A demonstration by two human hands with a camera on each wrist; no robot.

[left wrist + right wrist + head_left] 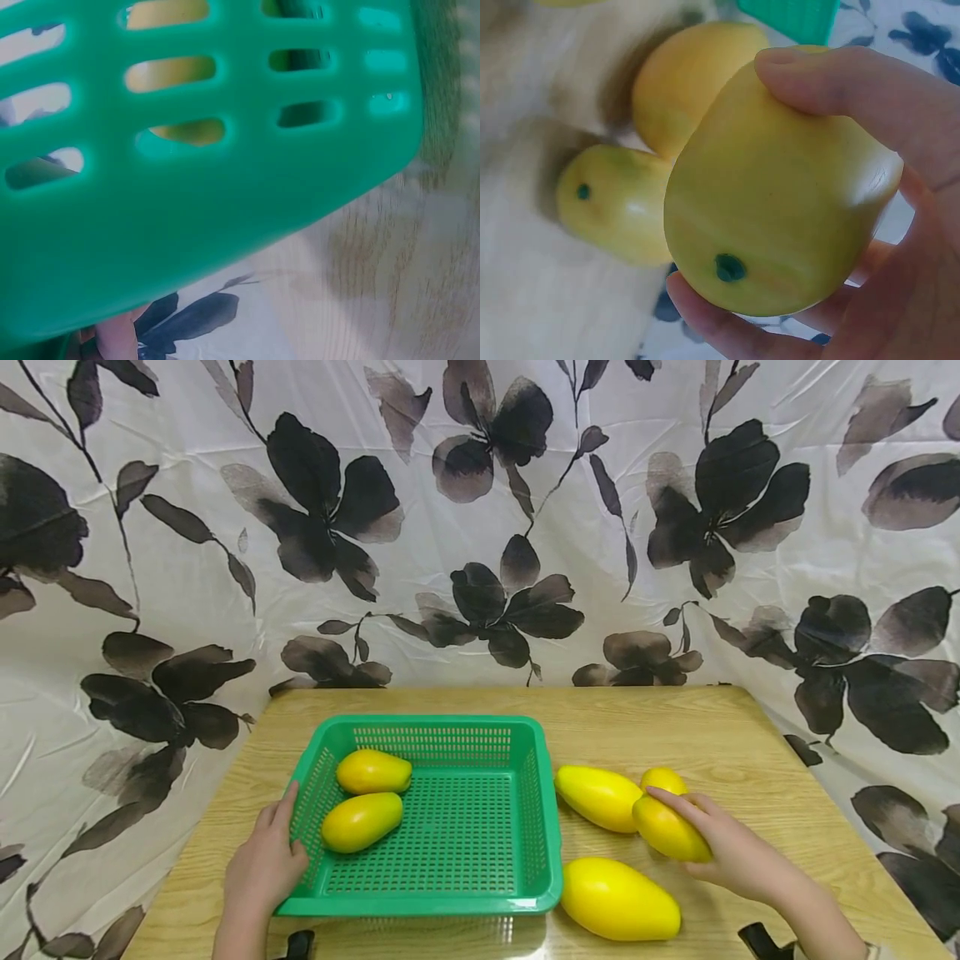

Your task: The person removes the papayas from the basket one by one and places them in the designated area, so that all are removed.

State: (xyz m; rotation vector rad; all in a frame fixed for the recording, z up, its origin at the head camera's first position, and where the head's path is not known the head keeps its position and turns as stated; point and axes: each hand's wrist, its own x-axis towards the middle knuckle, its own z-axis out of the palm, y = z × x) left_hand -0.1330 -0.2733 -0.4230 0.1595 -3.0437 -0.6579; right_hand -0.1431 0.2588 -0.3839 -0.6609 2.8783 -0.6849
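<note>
Item, nearest, one large yellow fruit (621, 900) on the desk (757, 793); my left hand (262, 864), fingers partly hidden, gripping the green basket (553, 810) with two smaller fruits (362, 822) inside; my right hand (731, 852), forearm slanting inward, curled round a held fruit (670, 831), half-hiding a rounded fruit (663, 777); behind, floral cloth (600, 543), cut off.

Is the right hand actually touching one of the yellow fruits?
Touching. The right wrist view shows the right hand gripping a yellow fruit, thumb on one side, fingers opposite.
</note>
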